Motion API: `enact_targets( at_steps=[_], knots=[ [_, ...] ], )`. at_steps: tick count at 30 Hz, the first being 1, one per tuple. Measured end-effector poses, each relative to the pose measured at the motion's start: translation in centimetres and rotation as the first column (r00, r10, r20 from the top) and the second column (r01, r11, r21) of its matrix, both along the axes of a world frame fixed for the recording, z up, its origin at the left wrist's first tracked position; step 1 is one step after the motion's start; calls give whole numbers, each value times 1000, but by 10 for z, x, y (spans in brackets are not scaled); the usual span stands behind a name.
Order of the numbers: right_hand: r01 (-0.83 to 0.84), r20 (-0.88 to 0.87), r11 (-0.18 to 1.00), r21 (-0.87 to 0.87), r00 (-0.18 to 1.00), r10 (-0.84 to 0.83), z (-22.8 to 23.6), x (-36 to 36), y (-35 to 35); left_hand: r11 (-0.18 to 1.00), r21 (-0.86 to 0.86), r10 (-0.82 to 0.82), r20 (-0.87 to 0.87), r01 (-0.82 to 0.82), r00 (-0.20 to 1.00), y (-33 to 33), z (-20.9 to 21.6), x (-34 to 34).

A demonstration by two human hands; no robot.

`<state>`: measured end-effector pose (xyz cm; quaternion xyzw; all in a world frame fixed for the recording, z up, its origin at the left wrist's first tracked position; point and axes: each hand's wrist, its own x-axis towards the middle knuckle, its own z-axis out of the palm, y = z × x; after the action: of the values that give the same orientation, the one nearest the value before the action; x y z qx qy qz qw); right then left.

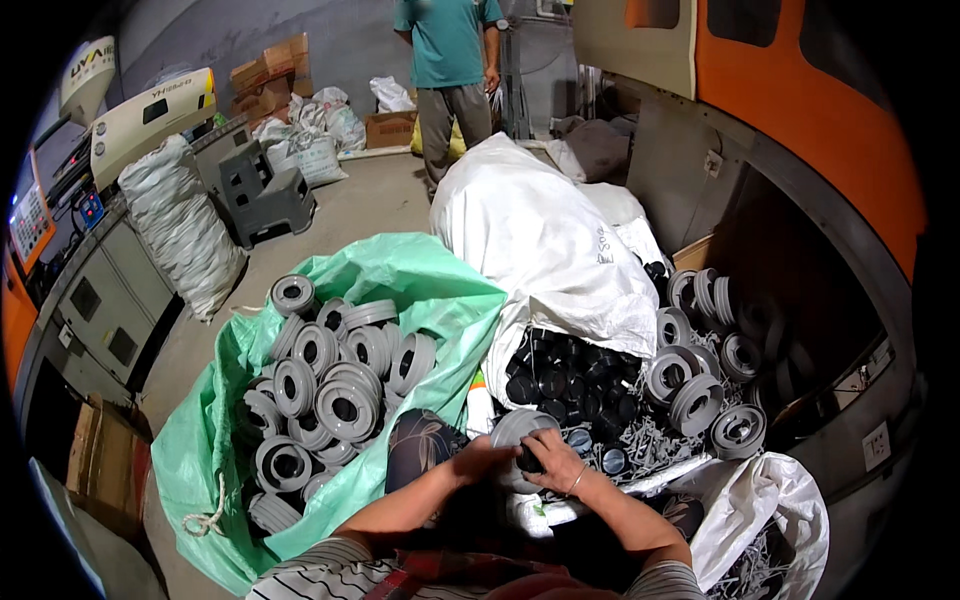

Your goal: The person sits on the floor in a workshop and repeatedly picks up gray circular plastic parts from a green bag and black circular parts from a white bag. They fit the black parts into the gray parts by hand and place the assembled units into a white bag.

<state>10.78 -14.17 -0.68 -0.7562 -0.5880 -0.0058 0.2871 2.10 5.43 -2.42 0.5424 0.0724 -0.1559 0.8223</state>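
Between my two hands, just above my lap, is a grey round plastic part [512,428] with stepped rims. My left hand [482,458] is closed on its lower left side. My right hand [556,464] curls over the right side of that part, fingers closed round a small black round piece [528,461] at its opening. How far the black piece sits inside is hidden by my fingers. Black round caps [575,385] lie heaped just beyond my hands, spilling from a large white woven sack [545,230]. On my left, a green woven sack [400,262] holds many similar grey parts [347,405].
More grey round parts [697,405] lie on the right among scattered thin grey plastic scraps [650,445]. A white sack [790,490] of scraps stands near right. A person [450,60] stands beyond the sacks. Machines flank both sides; a grey step stool [262,195] is far left.
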Motion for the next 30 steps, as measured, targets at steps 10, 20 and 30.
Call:
enact_targets(
  at_steps=[10,20,30],
  knots=[
    [-40,-81,999,-25,996,38,-6,10,-2,990,139,-34,52,27,998,1,6,-3],
    [462,-428,884,65,813,-394,-19,-3,10,999,-9,35,189,-34,981,-15,12,-7],
    [572,-829,809,134,-383,407,-14,10,13,699,649,-389,698,-300,601,-16,12,-5]
  ],
)
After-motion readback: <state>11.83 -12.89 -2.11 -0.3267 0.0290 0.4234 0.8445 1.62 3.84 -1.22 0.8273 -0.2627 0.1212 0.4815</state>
